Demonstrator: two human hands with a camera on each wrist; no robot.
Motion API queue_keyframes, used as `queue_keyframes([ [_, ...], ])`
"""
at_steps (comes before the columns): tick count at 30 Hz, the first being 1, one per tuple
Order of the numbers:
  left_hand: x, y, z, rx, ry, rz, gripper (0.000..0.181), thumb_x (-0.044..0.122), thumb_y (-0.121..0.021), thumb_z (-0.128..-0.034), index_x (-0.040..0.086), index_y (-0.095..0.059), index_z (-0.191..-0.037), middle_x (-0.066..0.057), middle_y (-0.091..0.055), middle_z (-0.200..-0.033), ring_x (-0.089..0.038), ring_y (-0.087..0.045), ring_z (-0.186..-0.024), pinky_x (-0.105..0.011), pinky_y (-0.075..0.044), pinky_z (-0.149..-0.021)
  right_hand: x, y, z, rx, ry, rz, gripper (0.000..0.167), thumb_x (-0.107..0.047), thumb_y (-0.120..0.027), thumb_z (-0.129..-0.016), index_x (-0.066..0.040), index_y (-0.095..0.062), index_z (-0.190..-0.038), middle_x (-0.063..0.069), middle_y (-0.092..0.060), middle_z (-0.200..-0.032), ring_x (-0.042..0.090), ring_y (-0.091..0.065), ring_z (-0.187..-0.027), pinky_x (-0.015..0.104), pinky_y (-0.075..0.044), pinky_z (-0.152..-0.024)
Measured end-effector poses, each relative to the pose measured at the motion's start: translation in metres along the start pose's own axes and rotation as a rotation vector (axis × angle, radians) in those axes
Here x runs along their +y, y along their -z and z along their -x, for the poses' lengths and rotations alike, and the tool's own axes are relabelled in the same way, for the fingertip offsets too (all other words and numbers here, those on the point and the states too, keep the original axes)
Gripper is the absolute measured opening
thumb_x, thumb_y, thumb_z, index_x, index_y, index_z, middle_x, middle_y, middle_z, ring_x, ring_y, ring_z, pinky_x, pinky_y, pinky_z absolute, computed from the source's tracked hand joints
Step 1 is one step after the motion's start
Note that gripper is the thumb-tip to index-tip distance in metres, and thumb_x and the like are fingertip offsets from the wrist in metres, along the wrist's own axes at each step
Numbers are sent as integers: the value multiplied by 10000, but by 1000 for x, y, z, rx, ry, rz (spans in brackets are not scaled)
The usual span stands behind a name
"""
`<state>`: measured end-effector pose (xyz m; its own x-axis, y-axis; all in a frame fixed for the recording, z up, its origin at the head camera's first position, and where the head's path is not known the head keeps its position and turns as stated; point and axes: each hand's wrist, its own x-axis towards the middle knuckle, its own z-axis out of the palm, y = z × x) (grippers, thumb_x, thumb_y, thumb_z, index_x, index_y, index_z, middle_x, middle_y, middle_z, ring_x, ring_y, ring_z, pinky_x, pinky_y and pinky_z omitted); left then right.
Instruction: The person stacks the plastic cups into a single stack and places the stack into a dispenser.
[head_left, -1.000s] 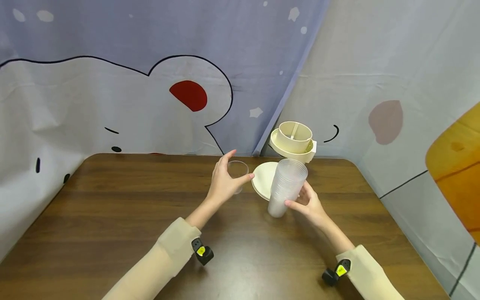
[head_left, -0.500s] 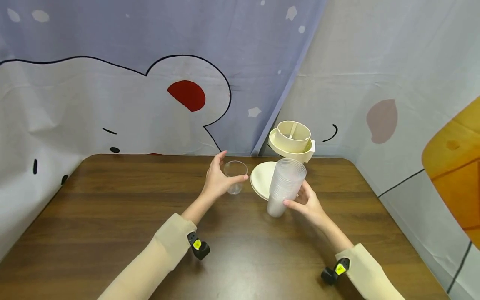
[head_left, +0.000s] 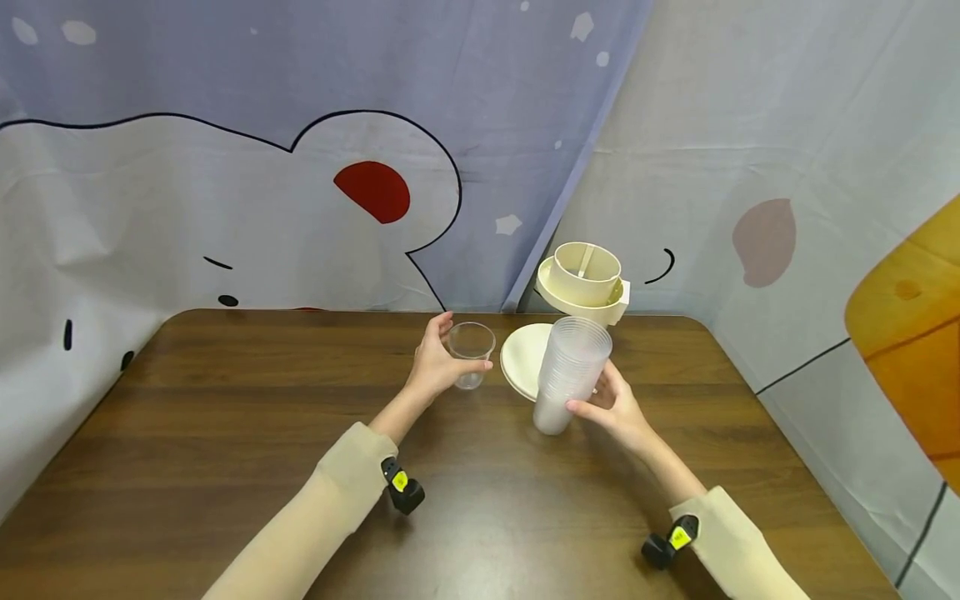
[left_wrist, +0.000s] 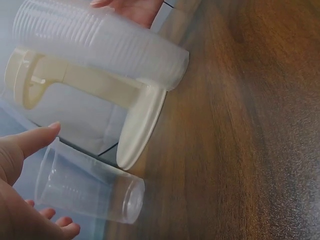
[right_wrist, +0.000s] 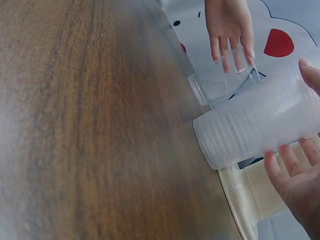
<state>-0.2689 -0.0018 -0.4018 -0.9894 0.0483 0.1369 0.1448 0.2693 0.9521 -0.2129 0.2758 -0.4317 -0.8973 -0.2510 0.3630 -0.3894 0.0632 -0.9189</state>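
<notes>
A single clear plastic cup [head_left: 470,379] stands upright on the table, seen sideways in the left wrist view. My left hand [head_left: 437,367] is beside it, thumb and fingers spread on either side of its upper part. In the left wrist view the thumb [left_wrist: 37,140] stands a little off the rim. My right hand [head_left: 617,410] holds a tall stack of translucent plastic cups [head_left: 572,367], with the thumb on the near side and the fingers [right_wrist: 285,167] on the other. The stack's base is at the tabletop.
Behind the stack stands a cream-coloured cup holder [head_left: 585,292] with a ring-shaped top and a round base plate [head_left: 525,358]. The wooden table [head_left: 300,467] ends at a printed curtain [head_left: 300,208] at the back and right.
My left hand first draws slightly left from the single cup, then its thumb and fingers lower a little beside it. The right hand and the stack stay nearly still.
</notes>
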Motion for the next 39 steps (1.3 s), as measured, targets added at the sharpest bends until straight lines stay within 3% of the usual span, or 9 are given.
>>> queue_keyframes([
  [15, -9, -5, -2, -3, 79, -7, 759, 61, -835, -701, 24, -432, -1342, -187, -530, -1385, -376, -498, -1269, -487, -419, -1058, -2, -2, 0, -5, -8, -13, 719, 109, -672, -782, -150, -396, -1393, -119, -590, -1237, 40, -584, -1120, 218, -526, -884],
  [28, -7, -5, 1, 8, 88, 4, 742, 93, -839, -703, 46, -451, -1334, -162, -548, -1373, -376, -500, -1260, -489, -423, -1052, -2, -2, -1, 2, -26, -9, 728, 93, -682, -781, -152, -390, -1401, -122, -579, -1250, 45, -569, -1142, 214, -517, -899],
  [39, 13, -10, 10, -17, 41, 6, 742, 166, -845, -706, 83, -469, -1340, -132, -574, -1342, -342, -541, -1228, -460, -467, -1014, 1, 0, 0, 0, -6, -7, 714, 98, -673, -787, -154, -398, -1396, -114, -575, -1252, 43, -565, -1145, 212, -519, -893],
])
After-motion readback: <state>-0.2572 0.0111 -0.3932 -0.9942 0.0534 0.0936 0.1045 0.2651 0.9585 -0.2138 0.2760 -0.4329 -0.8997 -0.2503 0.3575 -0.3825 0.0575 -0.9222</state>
